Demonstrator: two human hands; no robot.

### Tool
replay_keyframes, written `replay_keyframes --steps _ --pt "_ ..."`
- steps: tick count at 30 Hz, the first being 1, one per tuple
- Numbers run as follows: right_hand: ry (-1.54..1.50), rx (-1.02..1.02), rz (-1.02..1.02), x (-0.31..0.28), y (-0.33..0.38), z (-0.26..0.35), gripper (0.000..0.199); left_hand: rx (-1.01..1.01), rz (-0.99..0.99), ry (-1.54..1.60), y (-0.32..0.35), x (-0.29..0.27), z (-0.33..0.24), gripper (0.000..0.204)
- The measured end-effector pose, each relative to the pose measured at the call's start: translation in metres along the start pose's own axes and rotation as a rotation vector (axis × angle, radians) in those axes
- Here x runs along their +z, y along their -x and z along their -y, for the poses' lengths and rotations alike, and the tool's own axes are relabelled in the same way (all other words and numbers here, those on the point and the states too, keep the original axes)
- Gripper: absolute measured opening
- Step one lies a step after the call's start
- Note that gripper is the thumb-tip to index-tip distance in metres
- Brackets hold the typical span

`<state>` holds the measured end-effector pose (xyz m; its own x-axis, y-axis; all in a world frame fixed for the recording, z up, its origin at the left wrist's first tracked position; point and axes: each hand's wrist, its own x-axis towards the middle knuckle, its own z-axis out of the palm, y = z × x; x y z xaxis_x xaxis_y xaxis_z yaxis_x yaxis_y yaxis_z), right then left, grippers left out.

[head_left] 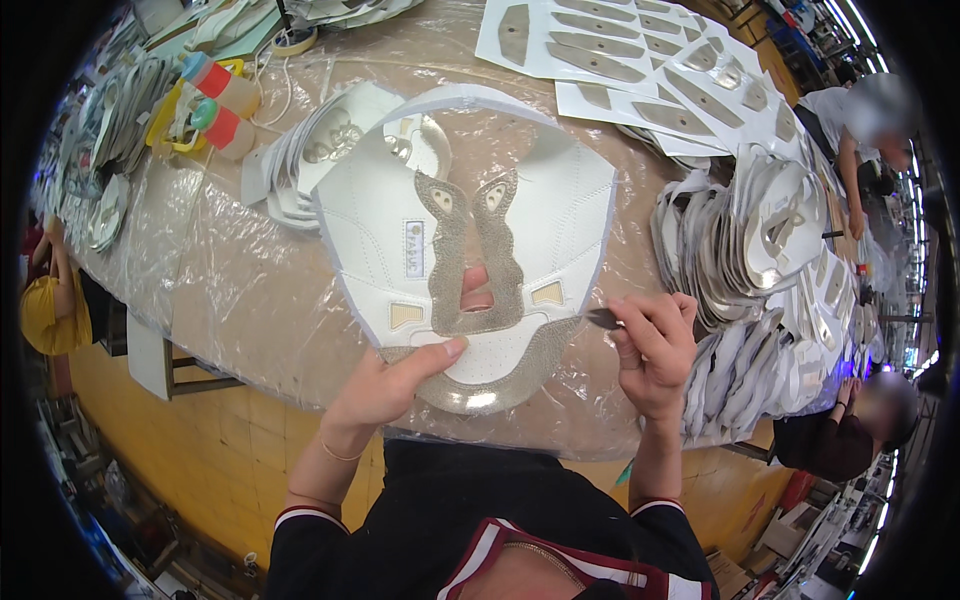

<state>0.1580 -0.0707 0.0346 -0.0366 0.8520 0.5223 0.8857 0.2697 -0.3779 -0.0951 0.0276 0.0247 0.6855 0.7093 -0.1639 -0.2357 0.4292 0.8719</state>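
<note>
A flat white shoe upper (375, 215) with grey speckled suede-like trim is spread out in front of me, its toe end toward me. My left hand (395, 380) grips it near the toe, thumb on top. Fingertips from beneath show through the central opening. Beside the upper's right edge, my right hand (655, 350) pinches a small dark grey pointed piece (603, 318). That piece's tip lies close to the grey toe trim; whether it touches I cannot tell, and most of it is hidden in my fingers.
Plastic sheeting covers the table (270, 330). Stacked uppers (300, 165) lie behind the one I hold, with more stacks (740, 235) at right. White sheets with grey cut pieces (600, 45) lie at the back. Two bottles (225, 125) stand in a yellow basket (165, 125). Other people sit nearby.
</note>
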Motion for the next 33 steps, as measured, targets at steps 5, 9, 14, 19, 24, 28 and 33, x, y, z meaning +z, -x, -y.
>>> replay_keyframes --steps 5,9,14,19,24,28,33 --pt "0.037 0.006 0.062 -0.003 -0.002 0.006 0.032 0.01 0.022 -0.029 0.0 0.001 -0.002 0.06" --pt "0.09 0.037 0.095 -0.004 -0.002 0.01 0.029 0.014 0.057 -0.086 0.0 0.003 -0.004 0.058" --pt "0.102 0.003 0.098 -0.009 -0.003 0.009 0.027 -0.023 0.047 -0.085 0.0 0.004 -0.004 0.059" --pt "0.098 0.032 0.163 -0.012 -0.002 0.008 0.027 -0.033 0.088 -0.099 0.001 0.002 -0.007 0.058" --pt "0.127 -0.018 0.211 -0.014 0.0 0.004 0.036 -0.056 0.142 -0.127 -0.001 -0.001 -0.009 0.058" --pt "0.113 -0.018 0.157 -0.016 0.002 0.003 0.036 -0.078 0.135 -0.128 -0.002 -0.002 -0.01 0.057" --pt "0.14 -0.022 0.184 -0.015 0.002 0.005 0.036 -0.053 0.15 -0.107 -0.002 -0.003 -0.009 0.057"
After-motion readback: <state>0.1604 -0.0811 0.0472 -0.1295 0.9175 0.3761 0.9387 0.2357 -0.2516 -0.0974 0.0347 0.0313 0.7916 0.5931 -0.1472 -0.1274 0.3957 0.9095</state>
